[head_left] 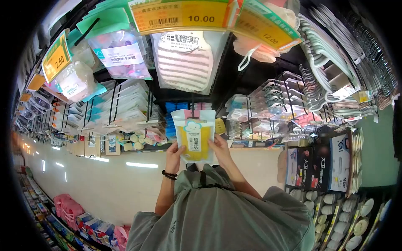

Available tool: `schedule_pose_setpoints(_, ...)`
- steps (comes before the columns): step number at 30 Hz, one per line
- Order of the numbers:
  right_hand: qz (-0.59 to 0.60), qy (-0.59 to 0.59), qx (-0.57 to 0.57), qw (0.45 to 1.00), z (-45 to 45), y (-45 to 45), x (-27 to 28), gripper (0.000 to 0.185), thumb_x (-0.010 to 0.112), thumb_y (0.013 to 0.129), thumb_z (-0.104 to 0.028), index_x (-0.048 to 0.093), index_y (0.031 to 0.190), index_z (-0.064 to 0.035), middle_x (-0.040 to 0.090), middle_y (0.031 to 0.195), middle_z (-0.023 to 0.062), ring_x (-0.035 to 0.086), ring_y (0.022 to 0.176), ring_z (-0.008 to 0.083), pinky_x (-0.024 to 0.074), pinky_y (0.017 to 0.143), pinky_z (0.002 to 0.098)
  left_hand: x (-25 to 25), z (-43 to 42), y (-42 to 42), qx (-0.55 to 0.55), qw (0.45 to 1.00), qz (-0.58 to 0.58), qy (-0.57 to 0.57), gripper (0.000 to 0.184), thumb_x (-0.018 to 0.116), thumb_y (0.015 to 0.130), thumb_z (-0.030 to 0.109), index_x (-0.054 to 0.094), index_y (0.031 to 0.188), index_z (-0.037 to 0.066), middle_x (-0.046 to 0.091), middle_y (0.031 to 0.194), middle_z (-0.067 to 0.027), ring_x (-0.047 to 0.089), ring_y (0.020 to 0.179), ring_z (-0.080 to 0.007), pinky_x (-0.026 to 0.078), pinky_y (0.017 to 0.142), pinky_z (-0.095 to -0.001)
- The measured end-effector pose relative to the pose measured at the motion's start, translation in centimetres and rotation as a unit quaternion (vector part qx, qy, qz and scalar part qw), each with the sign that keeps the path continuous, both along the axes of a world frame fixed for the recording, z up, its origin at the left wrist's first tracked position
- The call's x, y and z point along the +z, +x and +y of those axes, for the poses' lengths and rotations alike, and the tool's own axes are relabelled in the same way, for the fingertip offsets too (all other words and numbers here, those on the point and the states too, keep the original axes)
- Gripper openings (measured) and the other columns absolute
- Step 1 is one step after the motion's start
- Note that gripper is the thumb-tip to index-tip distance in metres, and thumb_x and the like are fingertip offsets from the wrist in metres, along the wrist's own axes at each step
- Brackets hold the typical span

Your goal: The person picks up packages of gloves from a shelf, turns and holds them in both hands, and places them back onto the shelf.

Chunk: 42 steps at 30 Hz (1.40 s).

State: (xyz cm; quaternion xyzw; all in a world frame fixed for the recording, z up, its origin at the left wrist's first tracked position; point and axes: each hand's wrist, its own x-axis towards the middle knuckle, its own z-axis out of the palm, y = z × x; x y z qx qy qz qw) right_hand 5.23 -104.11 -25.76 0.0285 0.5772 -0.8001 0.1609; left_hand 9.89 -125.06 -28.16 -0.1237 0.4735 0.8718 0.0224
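Observation:
A clear-fronted pouch with something soft and yellow inside is held upright in front of my chest. Its label has a small cloud picture and Chinese characters. My left hand grips the lower left side, thumb on the front, with a dark beaded bracelet at the wrist. On the opposite side my right hand pinches the edge, thumb also in front. The fingers behind the pouch are hidden. Just beyond its top edge, a hanging hook and pink and blue packs show on the rack.
Above hang a striped bath glove pack, a shower cap pack and yellow price tags. White hangers are at the upper right. Mop boxes stand to the right, with pink bags at lower left on the pale floor.

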Motion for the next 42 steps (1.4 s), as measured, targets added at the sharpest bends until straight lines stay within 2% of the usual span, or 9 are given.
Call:
schedule_pose_setpoints(12,0.007,-0.058,-0.044,0.997,-1.0,-0.3,2.1,0.041,0.058,0.095,-0.005,0.047,0.134,0.002,0.062,0.122,0.0103,0.057,0.112,0.0146,0.0437,0.096,0.0279,2.0,0.8,-1.0,0.055,0.998,-0.006,-0.03,0.025,0.053,0.099,0.01,0.061,0.118,-0.003,0.065,0.109,-0.0027,0.056,0.1,-0.0098,0.041,0.09,-0.0251)
schedule_pose_setpoints(18,0.077,0.205,-0.026,0.975,-1.2,-1.6,-0.1,0.068,0.064,0.09,-0.012,0.025,0.145,-0.0012,0.05,0.133,0.0157,0.053,0.117,0.0162,0.0453,0.094,0.0288,2.8,0.7,-7.9,0.074,0.997,0.029,0.017,0.027,0.056,0.097,0.011,0.061,0.12,-0.004,0.066,0.11,-0.0056,0.06,0.096,-0.0121,0.045,0.083,-0.0246)
schedule_pose_setpoints(24,0.0,0.184,-0.023,0.983,0.4,2.5,-0.8,0.087,0.066,0.089,-0.013,0.007,0.153,-0.0062,0.048,0.127,0.0206,0.057,0.103,0.0201,0.0495,0.086,0.0329,-0.1,0.1,-15.9,0.087,0.995,0.03,0.029,0.03,0.061,0.095,0.012,0.061,0.12,-0.004,0.067,0.105,-0.0071,0.061,0.093,-0.0143,0.047,0.083,-0.0267)
schedule_pose_setpoints(30,-0.046,0.137,0.103,0.984,5.5,5.1,-2.0,0.067,0.058,0.092,-0.006,0.023,0.149,-0.0094,0.057,0.122,0.0176,0.061,0.103,0.0191,0.0504,0.087,0.0331,-10.8,-1.6,-21.1,0.196,0.962,0.071,-0.176,0.038,0.064,0.089,0.006,0.057,0.126,-0.003,0.066,0.111,-0.0135,0.06,0.103,-0.0208,0.045,0.092,-0.0312)
schedule_pose_setpoints(32,0.0,0.103,0.072,0.992,7.2,6.7,-2.5,0.058,0.058,0.092,-0.006,0.032,0.144,-0.0076,0.061,0.115,0.014,0.061,0.1,0.0185,0.0505,0.086,0.0324,-11.8,-0.7,-19.7,0.265,0.888,0.177,-0.332,0.042,0.062,0.088,0.001,0.053,0.129,-0.003,0.061,0.121,-0.0182,0.057,0.111,-0.0254,0.043,0.098,-0.0344)
schedule_pose_setpoints(33,-0.004,0.08,0.053,0.995,8.0,7.3,-2.4,0.056,0.06,0.091,-0.007,0.035,0.142,-0.0066,0.061,0.112,0.0126,0.06,0.098,0.0183,0.0503,0.086,0.0317,-9.2,1.3,-17.6,0.263,0.892,0.09,-0.358,0.043,0.061,0.088,0.0,0.052,0.129,-0.004,0.059,0.124,-0.0189,0.056,0.114,-0.0266,0.042,0.1,-0.036)
schedule_pose_setpoints(37,-0.034,-0.02,-0.044,0.998,13.0,11.0,-1.9,0.044,0.061,0.092,-0.007,0.045,0.132,-0.0049,0.062,0.106,0.0093,0.061,0.093,0.0164,0.0536,0.08,0.0309,-6.3,11.2,-6.0,0.148,0.871,0.097,-0.458,0.035,0.056,0.09,0.003,0.054,0.125,-0.004,0.06,0.121,-0.0175,0.057,0.112,-0.0266,0.04,0.101,-0.0374)
schedule_pose_setpoints(39,-0.024,-0.057,-0.109,0.992,15.9,12.0,-2.8,0.041,0.061,0.092,-0.009,0.046,0.13,-0.0061,0.063,0.105,0.0084,0.061,0.09,0.0155,0.0533,0.078,0.0302,-13.3,15.2,-2.0,0.04,0.91,0.187,-0.367,0.025,0.054,0.097,0.012,0.059,0.119,0.0,0.065,0.106,-0.0119,0.06,0.098,-0.0205,0.048,0.086,-0.033)
schedule_pose_setpoints(42,0.004,-0.028,-0.215,0.976,21.1,13.2,-1.9,0.039,0.059,0.093,-0.013,0.046,0.13,-0.005,0.067,0.102,0.009,0.062,0.087,0.0151,0.0518,0.078,0.0296,-7.0,23.7,6.3,-0.302,0.903,0.126,-0.277,0.024,0.054,0.098,0.011,0.059,0.119,0.0,0.067,0.1,-0.0085,0.062,0.091,-0.0147,0.048,0.078,-0.027)
